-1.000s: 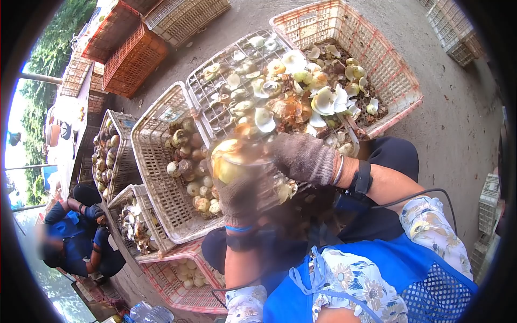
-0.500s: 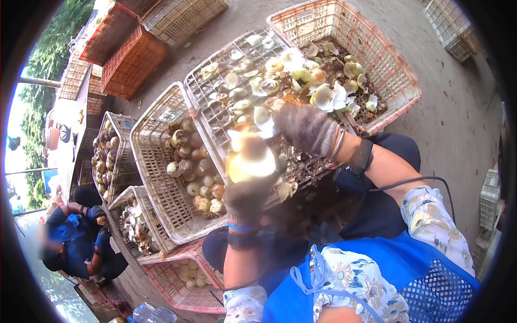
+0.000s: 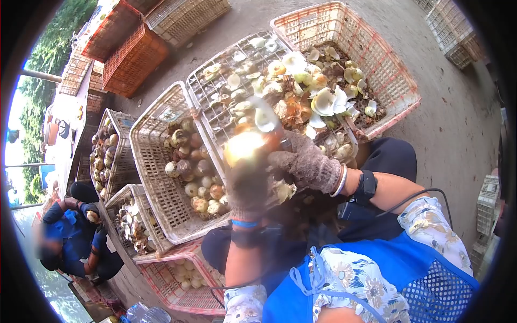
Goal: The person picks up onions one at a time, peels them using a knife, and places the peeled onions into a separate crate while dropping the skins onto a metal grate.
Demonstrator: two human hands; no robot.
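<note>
My left hand (image 3: pixel 247 188), in a dirty glove and blurred, is closed round a bright, overexposed onion (image 3: pixel 242 148). Against the onion's right side is my right hand (image 3: pixel 312 164), also gloved, its fingers bent around something dark and too small to make out. Both hands are over the near edge of a white grid rack (image 3: pixel 207 89). Peeled skins and onion pieces (image 3: pixel 326 101) are heaped on the rack just beyond my right hand.
To the left, a white crate (image 3: pixel 153 161) holds unpeeled onions, and a pink crate (image 3: pixel 167 285) below holds pale ones. A large crate (image 3: pixel 398 81) with skins is at the upper right. Orange crates (image 3: pixel 132 59) stand upper left. A co-worker (image 3: pixel 75 231) sits at the lower left.
My right hand has moved down and left from the skin heap to the onion. My left hand still holds the onion. The co-worker's hands have shifted slightly.
</note>
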